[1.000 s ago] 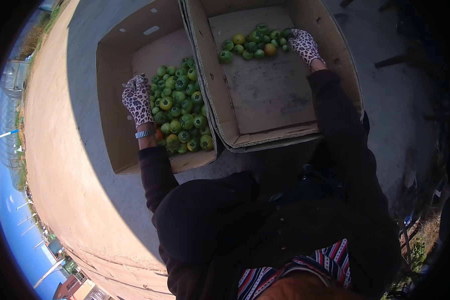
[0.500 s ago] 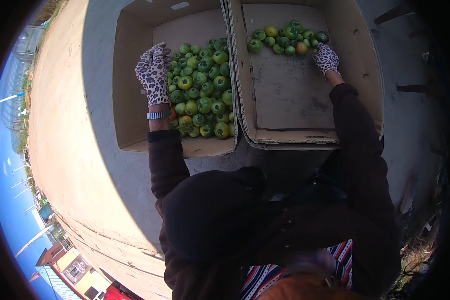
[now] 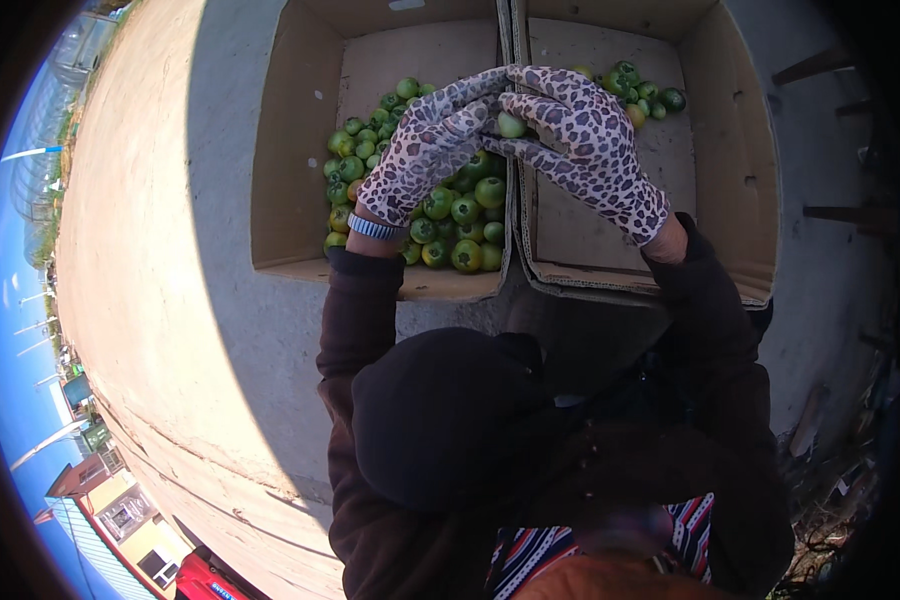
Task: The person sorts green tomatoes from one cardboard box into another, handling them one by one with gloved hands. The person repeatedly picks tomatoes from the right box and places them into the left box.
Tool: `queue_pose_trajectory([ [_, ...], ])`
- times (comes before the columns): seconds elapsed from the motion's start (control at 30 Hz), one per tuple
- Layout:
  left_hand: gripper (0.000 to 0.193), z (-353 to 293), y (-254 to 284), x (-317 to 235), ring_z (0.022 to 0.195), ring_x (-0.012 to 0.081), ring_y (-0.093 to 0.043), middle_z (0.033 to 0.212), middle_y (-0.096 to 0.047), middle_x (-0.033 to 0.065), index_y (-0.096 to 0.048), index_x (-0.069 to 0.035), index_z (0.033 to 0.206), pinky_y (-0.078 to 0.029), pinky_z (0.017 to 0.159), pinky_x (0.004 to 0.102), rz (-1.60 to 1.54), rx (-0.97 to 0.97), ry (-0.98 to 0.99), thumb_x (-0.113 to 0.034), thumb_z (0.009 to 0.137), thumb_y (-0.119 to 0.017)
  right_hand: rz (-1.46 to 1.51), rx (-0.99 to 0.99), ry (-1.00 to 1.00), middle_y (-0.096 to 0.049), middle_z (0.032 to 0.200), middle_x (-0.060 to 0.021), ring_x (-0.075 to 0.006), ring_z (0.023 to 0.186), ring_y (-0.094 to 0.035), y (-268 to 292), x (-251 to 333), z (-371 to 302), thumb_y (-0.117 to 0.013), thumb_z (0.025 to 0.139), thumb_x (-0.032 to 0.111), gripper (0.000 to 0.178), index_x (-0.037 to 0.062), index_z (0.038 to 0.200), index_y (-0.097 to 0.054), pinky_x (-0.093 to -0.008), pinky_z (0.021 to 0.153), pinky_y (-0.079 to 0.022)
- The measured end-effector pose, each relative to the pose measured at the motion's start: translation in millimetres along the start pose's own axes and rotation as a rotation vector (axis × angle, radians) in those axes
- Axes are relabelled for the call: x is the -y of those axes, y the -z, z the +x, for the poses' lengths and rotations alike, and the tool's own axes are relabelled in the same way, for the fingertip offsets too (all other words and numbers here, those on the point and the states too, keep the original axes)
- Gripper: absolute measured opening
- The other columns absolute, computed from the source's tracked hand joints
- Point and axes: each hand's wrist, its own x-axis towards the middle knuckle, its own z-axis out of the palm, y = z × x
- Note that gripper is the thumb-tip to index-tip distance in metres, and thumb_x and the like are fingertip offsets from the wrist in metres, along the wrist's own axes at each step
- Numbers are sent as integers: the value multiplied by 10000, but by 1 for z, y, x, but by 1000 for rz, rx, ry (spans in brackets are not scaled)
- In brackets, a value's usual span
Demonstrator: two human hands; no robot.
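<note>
Above the wall where the two boxes meet, my hands come together in leopard-print gloves. A small pale-green tomato [image 3: 511, 125] sits between the thumb and fingers of my right hand [image 3: 585, 140], which grips it. My left hand [image 3: 432, 145] reaches in from the left with its fingers stretched out, their tips at those of my right hand; its palm side is hidden. Beneath my left hand is a pile of green tomatoes [image 3: 465, 210] in the left cardboard box [image 3: 300, 140]. A smaller group of tomatoes [image 3: 647, 92] lies at the far end of the right cardboard box [image 3: 735, 150], partly covered by my right hand.
Both boxes stand side by side on grey concrete [image 3: 220, 150], their near walls towards me. Sunlit ground [image 3: 140, 260] stretches away to the left. Dark narrow bars [image 3: 815, 66] jut in at the right. A red vehicle [image 3: 205, 580] shows at the lower left.
My left hand has moved right from the left box's side, and my right hand has come left from the far tomatoes. They now meet, with a small green tomato between them.
</note>
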Motion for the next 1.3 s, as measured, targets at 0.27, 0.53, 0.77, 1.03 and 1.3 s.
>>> queue_pose_trajectory([
  [0.27, 324, 13, 17, -16, 873, 174, -623, 1054, -629, 112, -550, 1, 1189, -513, 747, 281, -876, -338, 600, -108, 884, -564, -61, -91, -77, -568, 1211, -78, -253, 1120, -531, -5, -12, 0, -620, 835, 306, 419, 136, 1214, -564, -370, 952, -430],
  [0.53, 225, -30, 31, 94, 780, 151, -637, 942, -670, 82, -651, -21, 1022, -519, 676, 256, -349, -564, 889, -16, 798, -631, -90, -93, -205, -604, 1159, -73, -234, 1100, -552, -5, -40, -9, -607, 854, 188, 308, 109, 1152, -609, -362, 956, -436],
  [0.77, 268, -18, -23, 100, 934, 286, -621, 976, -653, 150, -652, -81, 1004, -485, 841, 380, 453, -111, 764, -92, 736, -654, -82, -2, -230, -605, 1155, -81, -238, 1107, -549, -11, -43, -16, -588, 874, 228, 287, 97, 1127, -620, -371, 956, -436],
  [1.03, 220, -22, -39, 101, 959, 306, -585, 964, -652, 122, -664, -112, 972, -458, 848, 425, 726, 138, 697, -219, 783, -625, -43, 89, -262, -616, 1134, -83, -235, 1103, -553, -14, -43, -18, -596, 869, 235, 270, 89, 1092, -639, -366, 961, -430],
  [1.3, 380, -26, -50, 116, 1013, 305, -575, 1063, -631, 137, -582, -118, 1168, -441, 888, 430, 818, 272, 668, -165, 791, -597, -30, 10, -390, -630, 1096, -91, -242, 1047, -586, 3, -68, -15, -602, 866, 240, 279, 76, 1088, -638, -356, 900, -468],
])
